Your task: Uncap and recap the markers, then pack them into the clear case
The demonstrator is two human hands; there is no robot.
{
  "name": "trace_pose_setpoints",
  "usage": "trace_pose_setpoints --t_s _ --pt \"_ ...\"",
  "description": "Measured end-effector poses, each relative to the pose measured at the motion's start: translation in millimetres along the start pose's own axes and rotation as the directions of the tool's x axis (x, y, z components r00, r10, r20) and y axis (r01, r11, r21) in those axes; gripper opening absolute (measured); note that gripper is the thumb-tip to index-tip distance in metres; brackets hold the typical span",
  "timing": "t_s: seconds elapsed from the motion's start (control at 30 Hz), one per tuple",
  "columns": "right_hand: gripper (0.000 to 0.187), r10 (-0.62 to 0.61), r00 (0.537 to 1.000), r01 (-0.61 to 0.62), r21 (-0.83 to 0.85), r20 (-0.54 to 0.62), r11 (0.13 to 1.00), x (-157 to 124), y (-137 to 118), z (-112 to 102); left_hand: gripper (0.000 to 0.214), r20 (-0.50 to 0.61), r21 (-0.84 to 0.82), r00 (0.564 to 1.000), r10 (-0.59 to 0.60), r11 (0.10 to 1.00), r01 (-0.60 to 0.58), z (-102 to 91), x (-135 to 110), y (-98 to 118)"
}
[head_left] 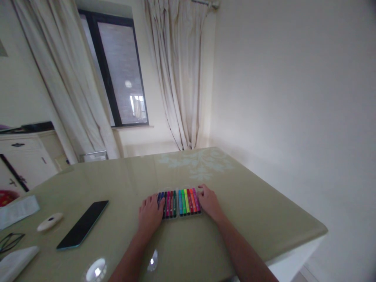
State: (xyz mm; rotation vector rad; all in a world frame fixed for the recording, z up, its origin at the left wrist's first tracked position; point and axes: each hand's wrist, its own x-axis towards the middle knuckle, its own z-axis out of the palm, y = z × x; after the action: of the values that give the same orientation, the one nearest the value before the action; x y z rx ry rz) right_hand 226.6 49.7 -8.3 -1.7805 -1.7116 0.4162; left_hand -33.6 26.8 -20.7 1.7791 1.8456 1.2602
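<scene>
An opened clear plastic marker case [177, 216] lies flat on the table, with a row of coloured markers [188, 201] in each half. The left row runs through dark blue, magenta, red and green. Blue, green, yellow, orange and purple show in the right row. My left hand [150, 211] grips the case's left edge, its thumb over the leftmost markers and its fingers along the outer side. At the right edge, my right hand [208, 201] holds the case with thumb and bent forefinger; its other fingers are partly hidden.
The table [123, 184] has a glossy greenish cover. To the left lie a black phone [84, 224], a white oval object [50, 222], eyeglasses [11, 242] and a pale packet [19, 210]. A white wall [293, 98] borders the right side; curtains [179, 70] hang behind.
</scene>
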Motion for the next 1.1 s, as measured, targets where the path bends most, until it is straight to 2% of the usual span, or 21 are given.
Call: trace_pose_setpoints --t_s 0.07,0.17,0.23,0.27,0.33,0.37,0.43,0.53,0.6,0.7,0.77,0.87,0.93,1.1 --pt "0.027 0.009 1.0 -0.009 0.075 -0.007 0.997 2.0 1.0 -2.0 0.047 0.023 -0.107 1.0 -0.02 0.994 0.022 -1.3 6.6 -3.7" --pt "0.028 -0.018 0.999 0.03 0.318 -0.042 0.948 -1.8 -7.8 -5.5 0.059 0.042 -0.327 0.998 -0.043 0.943 0.055 -2.8 12.1 1.7" --pt "0.033 -0.126 0.99 0.137 0.494 -0.057 0.858 -10.2 -19.9 -5.2 0.063 0.053 -0.452 0.998 -0.035 0.89 0.055 -2.4 9.1 11.1" --pt "0.036 -0.219 0.974 0.21 0.552 -0.05 0.807 -15.6 -26.7 -3.7 0.064 0.073 -0.493 0.997 0.004 0.87 0.032 -1.3 5.5 16.6" --pt "0.038 -0.429 0.903 0.333 0.599 0.019 0.728 -26.9 -38.5 1.8 0.063 0.13 -0.534 0.979 0.157 0.843 -0.064 2.5 -3.8 27.4" --pt "0.038 -0.492 0.87 0.377 0.593 0.037 0.712 -31.6 -42.6 5.2 0.065 0.161 -0.516 0.956 0.246 0.847 -0.131 4.8 -8.3 31.8" --pt "0.037 -0.543 0.838 0.428 0.562 0.046 0.708 -37.4 -46.4 10.8 0.07 0.15 -0.441 0.943 0.296 0.874 -0.204 8.8 -14.8 37.2" --pt "0.038 -0.571 0.821 0.489 0.48 0.03 0.728 -38.7 -44.5 12.3 0.064 0.128 -0.33 0.97 0.208 0.931 -0.156 11.3 -17.0 37.1" --pt "0.047 -0.621 0.784 0.582 0.371 -0.02 0.723 -38.3 -42.9 9.2 0.062 0.158 -0.312 0.97 0.186 0.941 -0.13 12.1 -16.2 34.5" --pt "0.063 -0.741 0.667 0.743 0.158 -0.08 0.651 -38.8 -44.1 4.8 0.061 0.221 -0.329 0.945 0.242 0.93 -0.161 15.1 -16.9 32.3" --pt "0.065 -0.806 0.585 0.811 0.078 -0.093 0.579 -38.8 -45.8 4.8 0.058 0.227 -0.346 0.933 0.278 0.919 -0.19 17.9 -18.4 32.8" --pt "0.058 -0.84 0.518 0.855 0.06 -0.158 0.516 -37.0 -46.7 8.6 0.057 0.206 -0.368 0.934 0.293 0.907 -0.204 20.0 -19.5 34.4" --pt "0.053 -0.831 0.519 0.854 0.085 -0.201 0.513 -35.3 -46.6 11.9 0.058 0.206 -0.378 0.934 0.29 0.904 -0.198 19.3 -18.8 35.1" --pt "0.049 -0.769 0.586 0.81 0.218 -0.257 0.544 -34.7 -47.4 18.6 0.052 0.226 -0.387 0.937 0.268 0.907 -0.166 15.9 -16.8 36.9"
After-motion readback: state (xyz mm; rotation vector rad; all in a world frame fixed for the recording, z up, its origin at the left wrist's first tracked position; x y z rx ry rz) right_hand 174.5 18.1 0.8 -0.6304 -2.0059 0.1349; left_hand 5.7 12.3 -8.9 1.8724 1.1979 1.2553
